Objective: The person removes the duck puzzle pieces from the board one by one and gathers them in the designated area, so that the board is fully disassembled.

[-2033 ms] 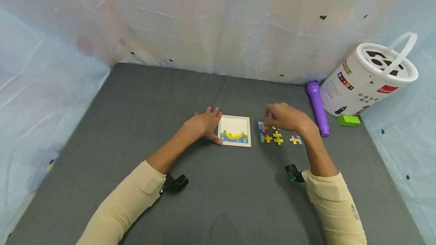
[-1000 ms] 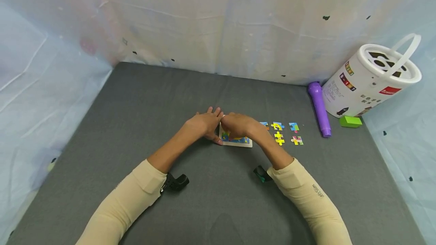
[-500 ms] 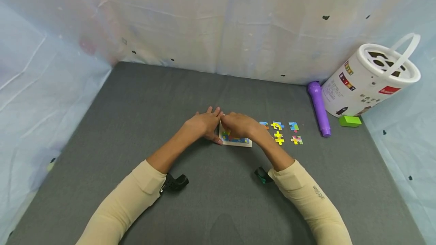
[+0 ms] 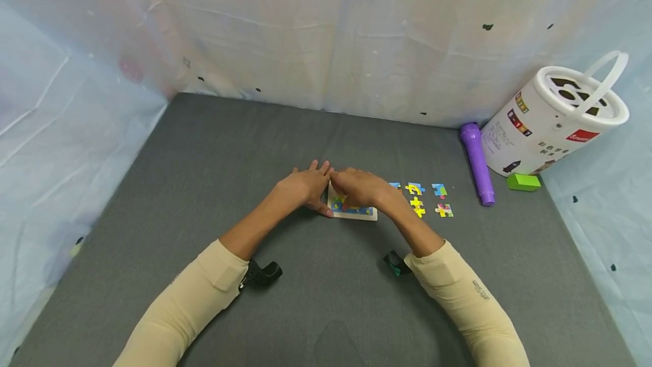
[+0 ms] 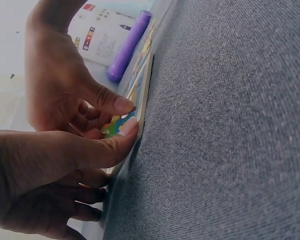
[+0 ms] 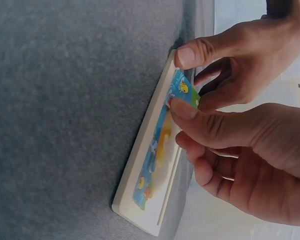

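My left hand [image 4: 304,187] lies along the left side of a small wooden puzzle frame [image 4: 355,216], fingers spread. In the right wrist view its thumb [image 6: 190,56] rests on the frame's near corner. My right hand [image 4: 359,187] is over the frame's left half, fingers curled, thumb low. It seems to pinch a puzzle piece that the fingers mostly hide. Inside the frame a printed strip [image 6: 145,182] with fish and blue water fills the near edge; the part behind it looks pale. Several loose puzzle pieces [image 4: 417,207] lie to the right, partly behind my right forearm.
A purple toy microphone [image 4: 477,163] lies at the right, beside a white tub [image 4: 540,123] with a handle and shaped holes in its lid. A green block [image 4: 523,182] is in front of the tub. Pale sheeting [image 4: 285,38] walls the grey surface [image 4: 244,140].
My right hand has moved left from the loose pieces to the frame and has stayed there for about a second. The left hand has kept its place at the frame's side.
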Demonstrator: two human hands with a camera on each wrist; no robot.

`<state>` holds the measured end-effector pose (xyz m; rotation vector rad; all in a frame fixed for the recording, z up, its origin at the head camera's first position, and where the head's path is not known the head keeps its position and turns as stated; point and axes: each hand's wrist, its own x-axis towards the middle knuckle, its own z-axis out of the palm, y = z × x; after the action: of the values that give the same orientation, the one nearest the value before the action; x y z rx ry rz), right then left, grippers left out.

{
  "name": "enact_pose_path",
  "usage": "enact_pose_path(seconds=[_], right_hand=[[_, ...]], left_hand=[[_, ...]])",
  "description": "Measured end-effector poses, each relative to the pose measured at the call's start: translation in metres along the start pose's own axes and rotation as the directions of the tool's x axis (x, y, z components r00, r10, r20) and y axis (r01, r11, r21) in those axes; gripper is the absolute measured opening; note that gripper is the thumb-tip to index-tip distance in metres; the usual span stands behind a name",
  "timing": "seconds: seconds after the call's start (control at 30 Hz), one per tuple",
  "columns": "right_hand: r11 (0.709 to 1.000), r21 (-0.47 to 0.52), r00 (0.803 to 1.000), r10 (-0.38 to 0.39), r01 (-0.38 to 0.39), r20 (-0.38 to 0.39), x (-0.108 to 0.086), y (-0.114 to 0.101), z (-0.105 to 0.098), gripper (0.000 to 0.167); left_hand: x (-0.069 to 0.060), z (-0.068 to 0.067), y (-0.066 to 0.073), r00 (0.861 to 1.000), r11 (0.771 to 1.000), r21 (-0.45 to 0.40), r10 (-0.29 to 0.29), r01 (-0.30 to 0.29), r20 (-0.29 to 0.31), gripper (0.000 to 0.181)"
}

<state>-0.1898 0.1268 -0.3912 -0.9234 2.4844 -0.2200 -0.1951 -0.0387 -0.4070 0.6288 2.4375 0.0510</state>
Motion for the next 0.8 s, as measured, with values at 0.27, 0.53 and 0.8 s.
enact_pose_path(seconds=[0.27,0.53,0.8], right_hand=[[0.989,0.117,0.996,-0.089,0.089,-0.002,-0.004,0.005,0.003,0.024],[0.995,0.092,0.999,-0.036,0.036,-0.005,-0.003,0.007,0.004,0.03],[0.984,0.14,0.994,-0.104,0.107,-0.024,-0.004,0.012,0.002,0.009]], left_hand=[[0.001,0.001,0.0,1.0,1.0,0.0,0.0,0.0,0.004,0.117],[0.002,0.001,0.0,1.0,1.0,0.006,-0.01,0.01,0.002,0.117],[0.001,0.001,-0.001,1.0,1.0,-0.001,-0.004,0.004,-0.011,0.116]])
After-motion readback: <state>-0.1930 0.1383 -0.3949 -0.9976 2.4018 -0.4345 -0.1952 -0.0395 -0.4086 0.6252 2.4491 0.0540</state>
